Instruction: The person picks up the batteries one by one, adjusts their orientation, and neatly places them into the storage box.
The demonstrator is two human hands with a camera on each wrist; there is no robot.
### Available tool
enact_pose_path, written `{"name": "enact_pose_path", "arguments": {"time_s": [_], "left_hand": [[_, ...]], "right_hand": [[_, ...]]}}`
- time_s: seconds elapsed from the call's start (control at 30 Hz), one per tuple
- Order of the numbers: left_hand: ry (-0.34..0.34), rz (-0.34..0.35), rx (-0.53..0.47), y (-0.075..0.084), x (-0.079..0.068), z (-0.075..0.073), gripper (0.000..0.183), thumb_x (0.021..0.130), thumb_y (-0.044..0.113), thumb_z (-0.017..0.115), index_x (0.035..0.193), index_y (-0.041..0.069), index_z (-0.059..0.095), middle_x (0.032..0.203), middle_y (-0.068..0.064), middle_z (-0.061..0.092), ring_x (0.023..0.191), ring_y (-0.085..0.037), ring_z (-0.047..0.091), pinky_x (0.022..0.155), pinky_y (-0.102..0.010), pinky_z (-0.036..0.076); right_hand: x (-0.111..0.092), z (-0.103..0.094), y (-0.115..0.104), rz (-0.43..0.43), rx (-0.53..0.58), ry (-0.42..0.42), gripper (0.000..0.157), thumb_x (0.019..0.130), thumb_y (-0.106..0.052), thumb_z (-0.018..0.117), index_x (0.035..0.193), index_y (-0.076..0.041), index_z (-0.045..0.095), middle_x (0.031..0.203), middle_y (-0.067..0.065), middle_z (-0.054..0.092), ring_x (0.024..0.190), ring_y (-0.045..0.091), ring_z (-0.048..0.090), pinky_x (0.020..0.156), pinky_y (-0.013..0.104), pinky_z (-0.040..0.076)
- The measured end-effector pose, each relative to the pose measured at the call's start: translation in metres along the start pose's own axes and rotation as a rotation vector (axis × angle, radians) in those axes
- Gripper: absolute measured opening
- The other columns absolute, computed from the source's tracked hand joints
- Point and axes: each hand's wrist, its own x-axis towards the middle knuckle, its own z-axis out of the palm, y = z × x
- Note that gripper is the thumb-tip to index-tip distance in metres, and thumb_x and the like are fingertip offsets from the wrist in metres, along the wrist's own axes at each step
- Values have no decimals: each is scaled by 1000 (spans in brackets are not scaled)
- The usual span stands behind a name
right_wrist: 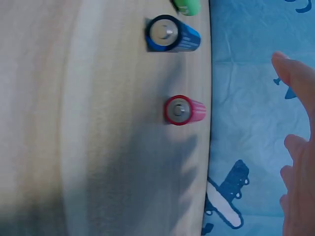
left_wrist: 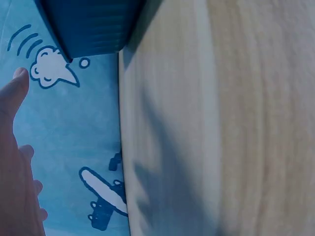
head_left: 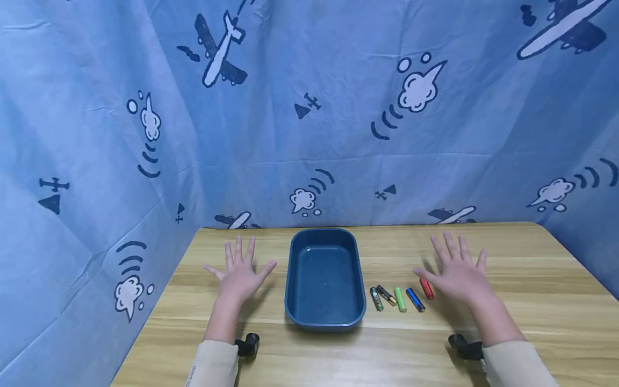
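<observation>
My left hand (head_left: pixel 238 277) is held over the table to the left of a dark blue rectangular tub (head_left: pixel 325 285), fingers spread, holding nothing. On the far side, my right hand (head_left: pixel 459 275) also has its fingers spread and holds nothing. It overlaps part of a red battery (head_left: pixel 427 288) in the head view. Left of that battery lie a blue battery (head_left: pixel 415 299), a light green battery (head_left: pixel 400 299), a black and gold battery (head_left: pixel 386 295) and a dark green battery (head_left: pixel 376 299). In the right wrist view the red battery (right_wrist: pixel 184 110) lies apart from the fingers.
The wooden table (head_left: pixel 387 355) ends at a blue curtain (head_left: pixel 338 134) printed with planes and clouds, which hangs behind it and at both sides. Each wrist wears a black camera mount; the left one (head_left: pixel 249 345) sits beside a light sleeve (head_left: pixel 215 363).
</observation>
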Motion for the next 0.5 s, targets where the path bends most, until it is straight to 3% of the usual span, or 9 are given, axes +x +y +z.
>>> {"name": "enact_pose_path", "arguments": {"time_s": [0.13, 0.23, 0.4, 0.5], "left_hand": [[35, 29, -9, 1, 0, -5, 92, 78, 81, 23, 149, 28, 2, 153, -7, -13, 136, -33, -17, 83, -69, -26], [51, 96, -62, 4, -2, -9, 87, 83, 73, 34, 150, 25, 9, 154, -12, -3, 138, -37, -5, 92, -72, -13], [-59, 221, -201, 12, -5, -10, 74, 89, 54, 49, 148, 21, 21, 147, -16, 27, 133, -36, 27, 102, -62, 19], [-147, 257, -338, 15, -7, -7, 63, 92, 42, 53, 144, 14, 32, 127, -16, 51, 114, -31, 51, 94, -49, 39]], "right_hand": [[4, -4, -1, -38, 27, 16, 93, 84, -67, 44, 149, -10, 10, 150, 23, 7, 134, 48, 0, 94, 69, -14], [5, -7, -1, -67, 89, 3, 87, 84, -64, 49, 146, -8, 25, 144, 27, 27, 127, 51, 22, 96, 71, 6], [3, -11, 3, -86, 207, -97, 68, 85, -41, 63, 138, -5, 40, 129, 24, 48, 114, 49, 44, 85, 63, 36], [2, -10, 6, -102, 256, -169, 62, 81, -23, 70, 133, -1, 45, 123, 22, 54, 109, 46, 49, 79, 58, 43]]}}
